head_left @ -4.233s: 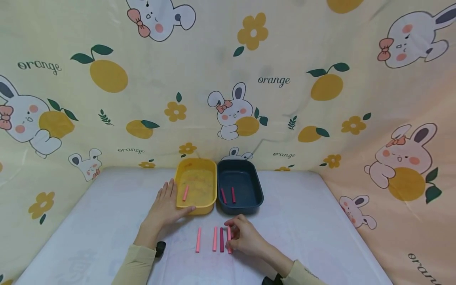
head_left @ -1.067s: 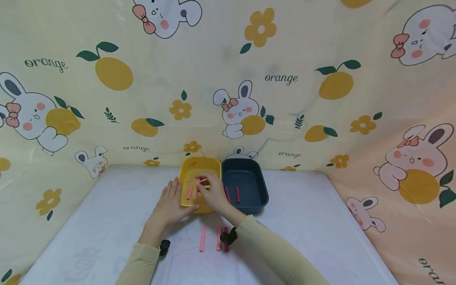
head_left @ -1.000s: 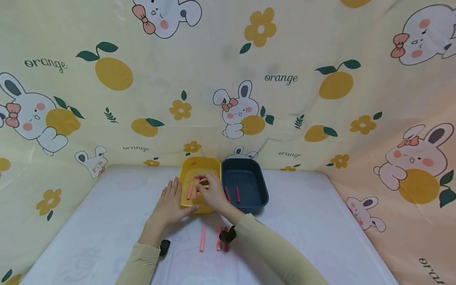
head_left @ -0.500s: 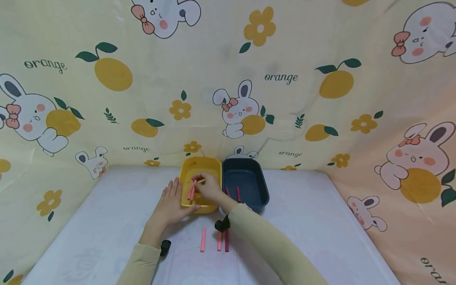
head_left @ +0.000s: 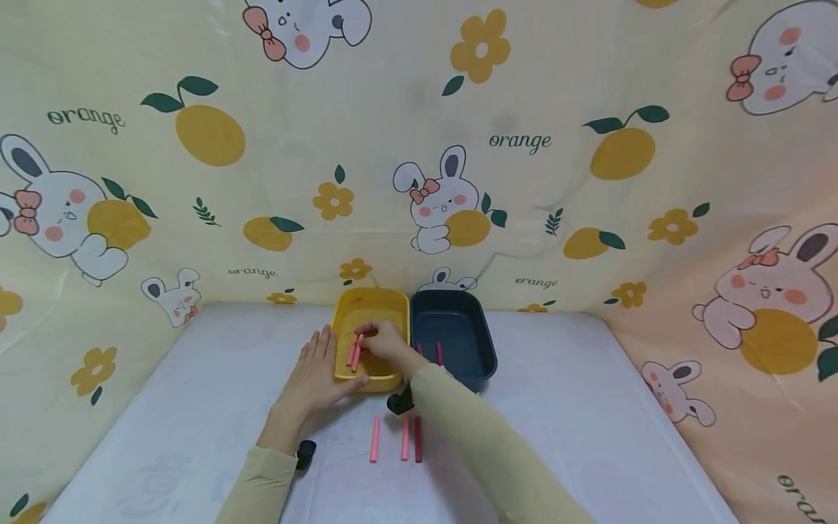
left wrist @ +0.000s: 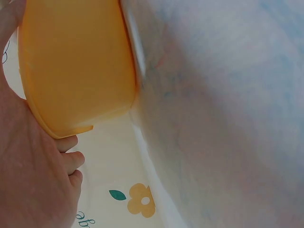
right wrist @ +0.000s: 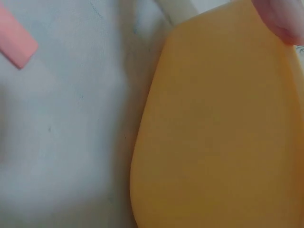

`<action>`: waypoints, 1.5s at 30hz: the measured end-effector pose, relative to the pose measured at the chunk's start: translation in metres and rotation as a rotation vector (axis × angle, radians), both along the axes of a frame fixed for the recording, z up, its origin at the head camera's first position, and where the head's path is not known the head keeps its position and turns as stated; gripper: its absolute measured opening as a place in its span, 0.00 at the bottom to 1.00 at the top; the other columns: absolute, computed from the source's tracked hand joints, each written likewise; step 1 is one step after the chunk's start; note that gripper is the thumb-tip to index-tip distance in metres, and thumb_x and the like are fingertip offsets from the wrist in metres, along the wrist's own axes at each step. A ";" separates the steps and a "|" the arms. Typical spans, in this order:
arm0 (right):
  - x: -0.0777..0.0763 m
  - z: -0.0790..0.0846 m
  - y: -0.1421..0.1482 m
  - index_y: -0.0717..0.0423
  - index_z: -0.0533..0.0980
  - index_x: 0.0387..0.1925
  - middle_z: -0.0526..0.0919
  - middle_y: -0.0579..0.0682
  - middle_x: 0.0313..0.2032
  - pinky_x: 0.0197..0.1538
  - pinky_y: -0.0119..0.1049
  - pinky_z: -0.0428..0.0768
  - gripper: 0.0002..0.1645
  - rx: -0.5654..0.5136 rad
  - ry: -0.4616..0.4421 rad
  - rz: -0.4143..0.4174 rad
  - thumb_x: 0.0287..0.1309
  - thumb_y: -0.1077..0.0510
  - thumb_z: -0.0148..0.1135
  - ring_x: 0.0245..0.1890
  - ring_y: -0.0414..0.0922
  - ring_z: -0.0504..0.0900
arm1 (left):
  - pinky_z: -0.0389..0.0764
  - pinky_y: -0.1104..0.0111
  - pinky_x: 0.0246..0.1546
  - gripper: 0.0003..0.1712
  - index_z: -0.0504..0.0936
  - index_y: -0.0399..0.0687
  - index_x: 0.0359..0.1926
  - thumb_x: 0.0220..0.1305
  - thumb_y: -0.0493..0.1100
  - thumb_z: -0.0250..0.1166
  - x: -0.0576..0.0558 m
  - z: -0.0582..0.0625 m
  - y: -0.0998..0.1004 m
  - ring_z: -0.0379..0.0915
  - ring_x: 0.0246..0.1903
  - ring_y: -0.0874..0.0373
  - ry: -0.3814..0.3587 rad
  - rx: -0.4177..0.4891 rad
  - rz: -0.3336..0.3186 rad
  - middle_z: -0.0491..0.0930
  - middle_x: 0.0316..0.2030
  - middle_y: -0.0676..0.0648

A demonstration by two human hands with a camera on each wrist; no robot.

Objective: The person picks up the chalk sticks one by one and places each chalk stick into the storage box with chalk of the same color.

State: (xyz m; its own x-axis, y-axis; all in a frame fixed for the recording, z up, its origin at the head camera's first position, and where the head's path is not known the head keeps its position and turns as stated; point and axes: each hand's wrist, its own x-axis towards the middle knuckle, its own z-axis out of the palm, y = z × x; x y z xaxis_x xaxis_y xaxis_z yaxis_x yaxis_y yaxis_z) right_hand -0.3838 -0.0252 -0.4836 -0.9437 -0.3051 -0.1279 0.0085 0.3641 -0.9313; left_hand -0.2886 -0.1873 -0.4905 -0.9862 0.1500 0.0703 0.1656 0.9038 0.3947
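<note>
Inside the yellow tub [head_left: 374,306], my right hand [head_left: 388,343] pinches the upper end of a pink stick [head_left: 356,358]. Another light pink stick [head_left: 350,355] lies close against it on the left. My left hand [head_left: 314,378] rests along the tub's left side and front corner, its fingers straight and thumb spread. In the left wrist view the tub's wall [left wrist: 78,61] sits beside that hand. The right wrist view is mostly filled by the tub's outside [right wrist: 218,118], so the pinching fingers are hidden there.
A dark blue tub [head_left: 458,320] stands right beside the yellow one and holds dark pink sticks [head_left: 439,354], partly covered by the right forearm. On the white table [head_left: 556,407] lie two light pink sticks [head_left: 374,439] and a dark pink stick [head_left: 418,439]. A printed cloth [head_left: 366,109] rises behind.
My right hand has carried a light pink stick from the table into the yellow tub, then shifted it left beside the other stick. The left hand stays at the tub.
</note>
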 end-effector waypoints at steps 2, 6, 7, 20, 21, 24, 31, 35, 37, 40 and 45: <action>-0.001 -0.003 -0.002 0.67 0.82 0.53 0.86 0.52 0.39 0.46 0.36 0.87 0.14 -0.008 0.007 -0.016 0.67 0.71 0.63 0.35 0.41 0.82 | 0.42 0.43 0.80 0.75 0.43 0.27 0.80 0.59 0.83 0.57 0.000 0.000 0.000 0.33 0.81 0.34 0.000 0.002 -0.003 0.36 0.82 0.32; -0.003 -0.005 -0.004 0.66 0.84 0.50 0.86 0.54 0.39 0.44 0.35 0.87 0.14 0.008 0.035 -0.041 0.64 0.73 0.64 0.34 0.40 0.81 | 0.41 0.44 0.80 0.75 0.43 0.28 0.80 0.59 0.84 0.57 -0.001 -0.001 0.000 0.33 0.81 0.35 -0.007 0.000 0.001 0.36 0.82 0.32; -0.003 -0.006 -0.004 0.65 0.85 0.49 0.86 0.53 0.39 0.43 0.33 0.86 0.13 0.023 0.044 -0.045 0.64 0.73 0.64 0.34 0.40 0.81 | 0.41 0.44 0.80 0.75 0.43 0.28 0.80 0.59 0.83 0.57 -0.001 -0.001 0.000 0.33 0.81 0.35 -0.006 0.004 0.002 0.36 0.82 0.32; -0.003 -0.004 -0.005 0.61 0.87 0.45 0.88 0.52 0.41 0.38 0.28 0.79 0.10 0.167 0.120 -0.046 0.63 0.69 0.68 0.36 0.41 0.78 | 0.43 0.44 0.80 0.74 0.43 0.28 0.80 0.60 0.83 0.57 -0.001 -0.001 0.000 0.33 0.81 0.35 -0.003 0.006 0.000 0.36 0.82 0.33; -0.003 -0.003 -0.006 0.60 0.87 0.45 0.88 0.52 0.40 0.38 0.28 0.79 0.10 0.176 0.119 -0.043 0.63 0.68 0.69 0.36 0.41 0.78 | 0.43 0.44 0.80 0.74 0.43 0.28 0.80 0.60 0.83 0.57 -0.001 -0.001 0.000 0.33 0.81 0.35 -0.002 0.003 -0.002 0.36 0.82 0.33; -0.003 -0.003 -0.006 0.59 0.87 0.46 0.88 0.50 0.41 0.41 0.29 0.78 0.09 0.208 0.132 -0.037 0.64 0.63 0.70 0.37 0.41 0.79 | 0.43 0.44 0.80 0.74 0.43 0.28 0.80 0.60 0.83 0.57 0.000 -0.001 0.000 0.33 0.81 0.35 0.002 0.002 -0.004 0.36 0.82 0.32; -0.001 -0.002 -0.007 0.59 0.86 0.50 0.88 0.50 0.42 0.44 0.32 0.83 0.13 0.181 0.090 -0.041 0.67 0.59 0.70 0.37 0.41 0.81 | 0.43 0.44 0.80 0.74 0.43 0.28 0.80 0.60 0.83 0.57 -0.001 -0.001 0.000 0.33 0.81 0.35 0.003 0.000 0.001 0.37 0.82 0.32; -0.002 -0.003 -0.007 0.59 0.84 0.54 0.86 0.50 0.43 0.41 0.32 0.85 0.16 0.140 0.019 -0.057 0.68 0.57 0.69 0.36 0.42 0.83 | 0.42 0.44 0.80 0.74 0.43 0.29 0.81 0.59 0.83 0.57 -0.001 -0.001 0.000 0.32 0.81 0.35 -0.009 -0.002 0.006 0.36 0.82 0.33; -0.003 -0.003 -0.008 0.59 0.83 0.55 0.86 0.50 0.44 0.42 0.32 0.85 0.17 0.138 0.005 -0.060 0.69 0.56 0.69 0.36 0.42 0.83 | 0.42 0.44 0.80 0.74 0.43 0.29 0.81 0.59 0.83 0.57 -0.001 -0.001 0.001 0.32 0.81 0.36 -0.015 -0.004 0.009 0.35 0.82 0.33; -0.004 -0.003 -0.008 0.59 0.83 0.55 0.86 0.50 0.43 0.43 0.32 0.86 0.17 0.140 0.000 -0.062 0.68 0.56 0.69 0.36 0.43 0.83 | 0.41 0.44 0.80 0.74 0.42 0.29 0.81 0.59 0.83 0.56 -0.001 0.000 0.001 0.32 0.81 0.36 -0.021 -0.005 0.011 0.35 0.82 0.33; -0.003 -0.003 -0.008 0.59 0.82 0.56 0.86 0.50 0.44 0.44 0.34 0.86 0.18 0.130 0.002 -0.055 0.69 0.57 0.69 0.37 0.43 0.83 | 0.41 0.44 0.80 0.74 0.42 0.30 0.81 0.59 0.84 0.56 -0.001 0.000 0.001 0.31 0.81 0.36 -0.018 -0.001 0.013 0.35 0.82 0.33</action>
State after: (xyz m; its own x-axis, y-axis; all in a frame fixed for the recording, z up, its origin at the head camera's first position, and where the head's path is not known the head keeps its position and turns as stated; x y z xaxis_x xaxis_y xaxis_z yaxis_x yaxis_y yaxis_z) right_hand -0.3871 -0.0328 -0.4861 -0.9589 -0.2335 -0.1613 0.0302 0.4812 -0.8761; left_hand -0.2895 -0.1863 -0.4905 -0.9891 0.1374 0.0520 0.1467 0.9060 0.3969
